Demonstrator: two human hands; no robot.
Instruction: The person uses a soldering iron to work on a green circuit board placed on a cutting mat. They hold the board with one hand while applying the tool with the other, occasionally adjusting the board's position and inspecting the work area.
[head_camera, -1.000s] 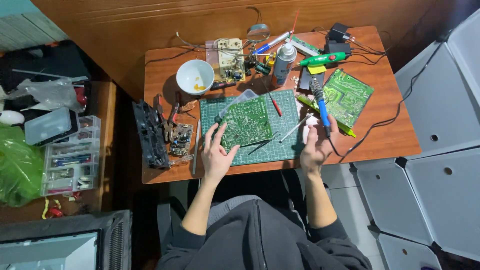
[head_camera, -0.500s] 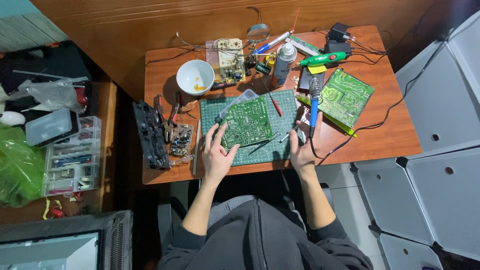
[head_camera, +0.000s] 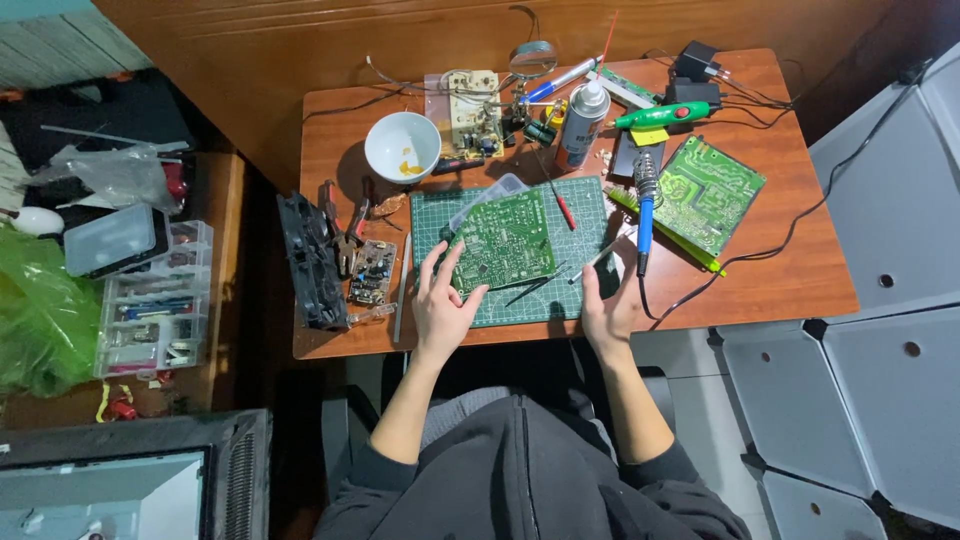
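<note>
Hands frame the work at the lower middle of the frame. The left hand (head_camera: 443, 300) lies spread, fingers apart, on the lower left corner of the green rectangular circuit board (head_camera: 507, 240), which sits tilted on the dark green gridded cutting mat (head_camera: 590, 215) in the centre of the brown wooden desk (head_camera: 780, 270). The right hand (head_camera: 608, 305) rests at the mat's lower right edge; its fingers curl loosely near a thin silver tweezer-like tool (head_camera: 597, 261), and I cannot tell whether they pinch it. A blue-handled soldering iron (head_camera: 645, 215) lies just right of the mat, its cord trailing off the desk edge.

To do this step well, my judgement is that the left palm should pin the board flat without pressing on its components, while the right hand keeps well away from the iron's metal end and takes any tool by its handle.

Against the view 0.5 s ago, the right hand has come away from the soldering iron and sunk lower toward the desk's near edge; the iron now lies alone. The left hand has crept up onto the board's corner. A second green circuit board (head_camera: 705, 190) at the right and a white bowl (head_camera: 402, 146) at the upper left are unmoved.
</note>
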